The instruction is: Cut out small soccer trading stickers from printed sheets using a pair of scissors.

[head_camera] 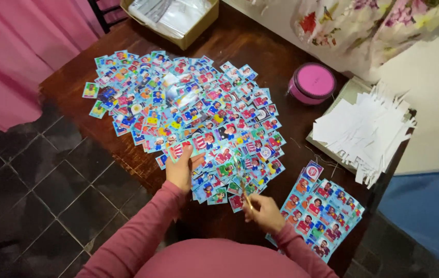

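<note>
A person's left hand (181,170) pinches one small sticker (181,150) at the near edge of a spread sticker pile (188,108) on a wooden table (260,46). The right hand (265,212) grips scissors (242,185), blurred. Cutting cleanly likely needs the sticker held steady, fingers clear of the blades.

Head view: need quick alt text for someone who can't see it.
A person's left hand holds one small picture card while the right hand grips a thin tool, probably scissors, over a big spread of colourful cards on a dark wooden table. Uncut card sheets, white paper strips and a pink round tin lie to the right.
</note>
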